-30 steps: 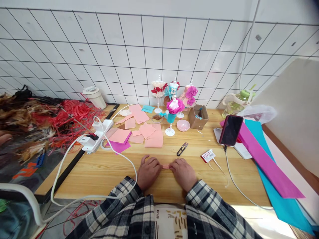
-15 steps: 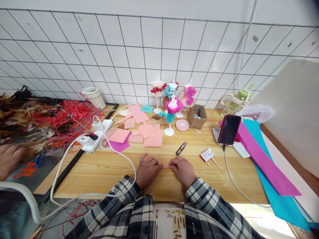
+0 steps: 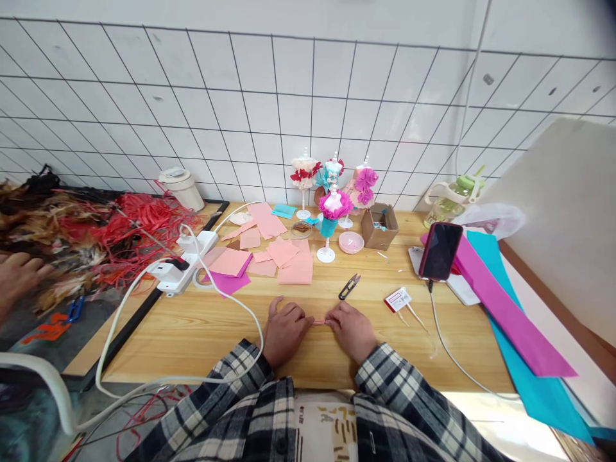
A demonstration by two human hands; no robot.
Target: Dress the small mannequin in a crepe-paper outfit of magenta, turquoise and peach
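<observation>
A thin, narrow strip of pink paper (image 3: 319,322) lies low over the wooden table, stretched between my two hands. My left hand (image 3: 287,332) pinches its left end, with the thumb sticking out to the side. At the right end, the fingers of my right hand (image 3: 353,330) are closed on the strip. Small black snips (image 3: 349,287) rest just beyond my right hand. Pink paper sheets (image 3: 295,264) are spread beyond my left hand. Behind them stands a small dress-form figure (image 3: 330,221) with a magenta ruffle and a blue skirt.
A power strip (image 3: 185,266) with looping white cables is at left. A phone (image 3: 440,251), long coloured paper (image 3: 510,301), a cardboard box (image 3: 380,228) and a pink bowl (image 3: 351,242) stand around. Another person's hand (image 3: 19,276) is at far left.
The other person's hand at far left has shifted up a little. The pink strip between my hands looks slightly narrower; my hands have hardly moved.
</observation>
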